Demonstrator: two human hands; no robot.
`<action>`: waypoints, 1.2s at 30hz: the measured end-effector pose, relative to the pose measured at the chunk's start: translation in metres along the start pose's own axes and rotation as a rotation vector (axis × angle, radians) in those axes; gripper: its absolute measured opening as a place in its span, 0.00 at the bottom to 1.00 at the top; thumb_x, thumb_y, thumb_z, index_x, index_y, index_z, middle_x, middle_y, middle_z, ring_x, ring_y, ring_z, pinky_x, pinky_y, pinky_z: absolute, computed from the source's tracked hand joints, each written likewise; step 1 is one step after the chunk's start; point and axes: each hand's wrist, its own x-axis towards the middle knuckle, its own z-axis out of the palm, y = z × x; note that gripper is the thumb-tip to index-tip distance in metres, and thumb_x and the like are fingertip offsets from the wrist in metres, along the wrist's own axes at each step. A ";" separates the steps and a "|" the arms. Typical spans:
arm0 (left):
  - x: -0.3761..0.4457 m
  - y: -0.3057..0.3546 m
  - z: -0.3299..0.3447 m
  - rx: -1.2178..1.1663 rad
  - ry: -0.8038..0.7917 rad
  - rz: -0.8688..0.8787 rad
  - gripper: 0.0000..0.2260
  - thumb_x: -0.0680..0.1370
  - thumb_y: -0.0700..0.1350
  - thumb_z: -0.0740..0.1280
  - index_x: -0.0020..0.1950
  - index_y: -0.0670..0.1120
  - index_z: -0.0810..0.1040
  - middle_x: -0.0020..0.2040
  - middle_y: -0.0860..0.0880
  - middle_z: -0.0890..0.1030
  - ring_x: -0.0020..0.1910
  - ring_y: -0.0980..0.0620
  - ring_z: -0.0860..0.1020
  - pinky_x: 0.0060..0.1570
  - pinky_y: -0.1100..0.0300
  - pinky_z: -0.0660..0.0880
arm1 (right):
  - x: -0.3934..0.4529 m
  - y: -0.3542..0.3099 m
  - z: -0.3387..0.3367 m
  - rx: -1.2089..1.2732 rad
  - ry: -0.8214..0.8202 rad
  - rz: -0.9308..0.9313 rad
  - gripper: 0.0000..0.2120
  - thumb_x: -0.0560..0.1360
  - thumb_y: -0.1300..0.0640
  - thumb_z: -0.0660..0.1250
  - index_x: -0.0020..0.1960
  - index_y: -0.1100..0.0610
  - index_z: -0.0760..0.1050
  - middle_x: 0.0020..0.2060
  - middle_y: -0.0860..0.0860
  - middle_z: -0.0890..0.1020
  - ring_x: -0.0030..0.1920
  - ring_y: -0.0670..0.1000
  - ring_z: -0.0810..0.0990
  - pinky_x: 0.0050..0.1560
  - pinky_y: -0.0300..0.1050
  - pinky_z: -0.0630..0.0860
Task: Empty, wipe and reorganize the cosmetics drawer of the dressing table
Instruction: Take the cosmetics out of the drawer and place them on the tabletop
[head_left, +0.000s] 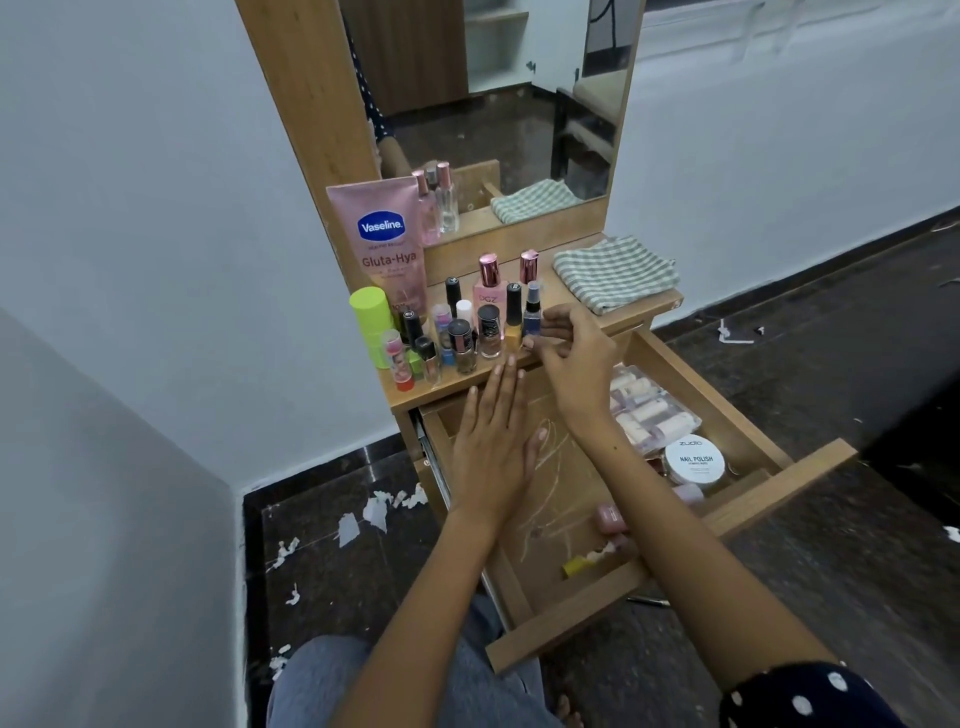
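While the drawer (613, 525) stands pulled out across the lower middle of the frame, the mirror (498, 104) rises above the bench (587, 306) at the top centre. A folded checked cloth (615, 273) lies on the bench to the right of centre. A pink lotion tube (382, 244) leans at the mirror's left edge, with a green cap bottle (371, 325) just beside it and a cluster of nail polish bottles (467, 338) in front. Inside the drawer's right end lie a clear pack of tubes (649, 410) and a white round tub (695, 460) marked nail polish. The left hand (493, 447) is flat and open, fingers stretched over the drawer's left part. The right hand (574, 353) closes its grip on a small blue bottle (532, 319) at the bench's front edge.
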 end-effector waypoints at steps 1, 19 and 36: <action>0.000 0.000 -0.001 -0.005 -0.003 -0.001 0.29 0.81 0.56 0.46 0.77 0.40 0.55 0.78 0.43 0.52 0.77 0.48 0.51 0.73 0.50 0.50 | 0.000 0.000 0.001 0.008 0.000 0.004 0.12 0.71 0.64 0.73 0.52 0.61 0.76 0.46 0.49 0.80 0.48 0.46 0.81 0.47 0.37 0.80; 0.000 0.000 0.000 -0.079 0.028 -0.011 0.28 0.81 0.54 0.49 0.77 0.40 0.56 0.78 0.44 0.53 0.77 0.49 0.51 0.73 0.50 0.48 | -0.022 0.025 -0.117 -0.790 -1.061 -0.138 0.10 0.71 0.60 0.72 0.50 0.50 0.81 0.45 0.43 0.84 0.43 0.38 0.77 0.42 0.24 0.69; 0.000 0.000 -0.002 -0.123 0.016 -0.003 0.27 0.81 0.52 0.48 0.77 0.41 0.55 0.78 0.44 0.51 0.77 0.49 0.49 0.74 0.50 0.45 | -0.041 0.021 -0.093 -0.959 -1.239 -0.085 0.10 0.67 0.51 0.74 0.43 0.47 0.73 0.44 0.46 0.78 0.45 0.49 0.76 0.43 0.43 0.73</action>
